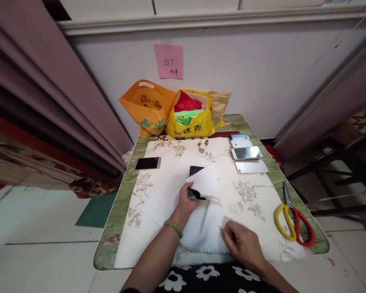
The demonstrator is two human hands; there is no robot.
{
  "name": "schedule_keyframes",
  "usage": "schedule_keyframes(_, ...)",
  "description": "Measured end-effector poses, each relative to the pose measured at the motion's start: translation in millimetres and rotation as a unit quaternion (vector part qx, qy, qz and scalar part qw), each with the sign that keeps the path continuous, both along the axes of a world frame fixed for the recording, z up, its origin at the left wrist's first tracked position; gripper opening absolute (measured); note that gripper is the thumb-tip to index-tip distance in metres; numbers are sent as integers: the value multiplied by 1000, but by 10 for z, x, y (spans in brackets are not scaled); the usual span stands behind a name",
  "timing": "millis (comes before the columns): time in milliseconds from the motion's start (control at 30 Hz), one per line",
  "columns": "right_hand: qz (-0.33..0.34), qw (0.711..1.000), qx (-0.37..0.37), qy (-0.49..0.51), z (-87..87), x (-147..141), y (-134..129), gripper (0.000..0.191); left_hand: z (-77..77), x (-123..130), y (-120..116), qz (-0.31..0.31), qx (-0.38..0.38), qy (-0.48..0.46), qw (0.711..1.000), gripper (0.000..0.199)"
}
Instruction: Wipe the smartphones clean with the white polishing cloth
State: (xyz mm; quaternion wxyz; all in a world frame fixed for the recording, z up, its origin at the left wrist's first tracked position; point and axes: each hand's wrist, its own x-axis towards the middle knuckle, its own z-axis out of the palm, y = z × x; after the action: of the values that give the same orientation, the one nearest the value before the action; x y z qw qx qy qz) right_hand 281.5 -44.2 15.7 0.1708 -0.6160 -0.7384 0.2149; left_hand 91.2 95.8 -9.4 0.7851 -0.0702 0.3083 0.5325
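Note:
My left hand [186, 198] grips the lower left edge of a black smartphone [196, 170], which lies at the middle of the table. A white cloth [208, 179] with zigzag edges drapes across the phone, hiding much of it, and spreads down toward my lap. At the cloth's lower right, my right hand [242, 243] is closed, its fingertips pinched at the cloth's edge. A green bangle [173, 228] circles my left wrist.
A pink-edged phone [148, 163] lies at left; several phones [247, 153] line the right side. Scissors [293, 221] with yellow and red handles lie at the right edge. An orange bag [148, 108] and a yellow bag [190, 129] stand behind a tiny glass bottle [201, 148].

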Motion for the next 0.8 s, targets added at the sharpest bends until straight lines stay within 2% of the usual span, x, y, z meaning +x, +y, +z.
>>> schedule_keyframes(67,-55,998,-17,21,6,28,33,26,16,3,-9,-2,4,-7,1000,39)
schedule_keyframes(133,-89,995,-29,25,1,23,106,31,27,9,-13,-1,10,-12,1000,40)
schedule_keyframes(300,-58,998,-38,-4,47,-31,176,29,29,21,-15,9,17,-16,1000,40)
schedule_keyframes(367,-13,999,-40,18,121,-8,87,31,24,16,-20,10,18,-24,1000,40)
schedule_keyframes(433,76,996,-32,33,213,39,-24,31,22,10,-26,9,15,-34,999,41)
schedule_keyframes(500,191,981,-19,39,297,94,-87,29,23,5,-31,7,11,-38,999,40)
schedule_keyframes(567,262,962,-15,71,344,144,-44,25,23,1,-36,3,13,-38,999,38)
schedule_keyframes(600,260,960,-12,101,346,165,27,24,21,-2,-37,-1,15,-37,999,37)
schedule_keyframes(633,228,964,-1,136,335,179,130,24,19,-5,-37,-5,17,-34,999,35)
schedule_keyframes(733,47,974,85,204,231,140,562,27,15,-16,-36,-22,16,-21,999,31)
schedule_keyframes(767,13,973,116,197,182,88,714,27,17,-20,-36,-27,19,-21,999,31)
schedule_keyframes(800,14,972,146,185,129,16,852,29,18,-24,-37,-31,26,-24,999,30)
